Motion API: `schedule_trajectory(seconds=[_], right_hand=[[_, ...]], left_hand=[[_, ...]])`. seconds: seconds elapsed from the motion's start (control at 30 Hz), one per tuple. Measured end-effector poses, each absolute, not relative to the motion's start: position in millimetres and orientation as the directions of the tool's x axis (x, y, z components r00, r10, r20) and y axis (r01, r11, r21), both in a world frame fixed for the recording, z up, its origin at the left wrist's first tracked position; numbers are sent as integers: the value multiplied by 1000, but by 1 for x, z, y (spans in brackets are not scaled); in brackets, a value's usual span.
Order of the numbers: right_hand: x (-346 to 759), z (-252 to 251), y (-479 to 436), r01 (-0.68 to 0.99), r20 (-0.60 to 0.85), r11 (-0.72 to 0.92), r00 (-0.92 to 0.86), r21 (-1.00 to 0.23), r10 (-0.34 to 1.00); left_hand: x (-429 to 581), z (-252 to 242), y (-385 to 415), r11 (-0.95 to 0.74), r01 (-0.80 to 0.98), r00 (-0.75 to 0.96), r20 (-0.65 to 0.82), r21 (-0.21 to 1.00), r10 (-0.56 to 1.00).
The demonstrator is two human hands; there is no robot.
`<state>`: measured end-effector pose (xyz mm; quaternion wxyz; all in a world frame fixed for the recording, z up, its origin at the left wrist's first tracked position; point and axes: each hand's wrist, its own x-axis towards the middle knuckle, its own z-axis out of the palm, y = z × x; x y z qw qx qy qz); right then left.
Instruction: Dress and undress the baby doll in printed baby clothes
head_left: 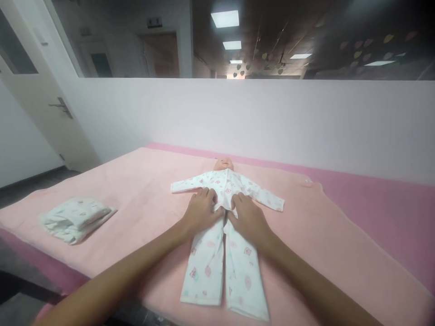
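Note:
A baby doll [224,163] lies on its back on the pink blanket, its head toward the wall. It wears a white long-sleeved baby shirt [227,181] with small printed figures, both sleeves spread wide. White printed baby trousers [207,271] stretch toward me, the two legs side by side. My left hand [204,210] is closed at the left side of the shirt's hem, the thumb near the middle. Opposite it, my right hand [249,219] pinches the hem's right side. The fingers hide much of the waist, where shirt and trousers meet.
On the left part of the blanket [136,176] lies a folded white printed garment [79,217]. A darker pink surface [380,213] shows beneath the blanket at the right. Behind stand a white wall [254,117] with a window above and a door [44,90] at left.

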<state>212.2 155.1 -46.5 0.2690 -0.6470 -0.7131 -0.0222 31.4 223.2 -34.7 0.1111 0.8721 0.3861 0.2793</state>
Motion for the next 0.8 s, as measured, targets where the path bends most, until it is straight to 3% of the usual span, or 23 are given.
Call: schedule_trajectory(seconds=[0.1,0.2,0.27,0.37,0.47,0.57,0.67,0.8], right_hand=[[230,-31,159,905,406,107,77,-412,910],[281,-28,153,851,364,-78,302,-519,881],[324,-40,141,823,318,-215,425,-526,847],[376,-70,116,809,126,-320,430,-493,894],[391,-91,92,793,67,-364,450,-488,890],[374,-89,88,795,189,-306,459,-524,868],[342,-72,114,779,320,-130,395,-613,861],[301,-47,177,626,331,103,260,-773,907]], left_hand=[[22,-31,240,-645,630,488,425,433,763],[-13,-30,267,-427,668,257,350,610,901],[-45,-33,284,-287,711,155,256,642,954],[-89,-43,293,-197,852,156,124,485,980],[-110,-52,287,-239,901,202,137,363,970],[-101,-55,281,-314,868,210,288,386,934],[-66,-51,285,-494,714,280,444,496,851],[0,-42,303,-594,450,431,420,667,798]])
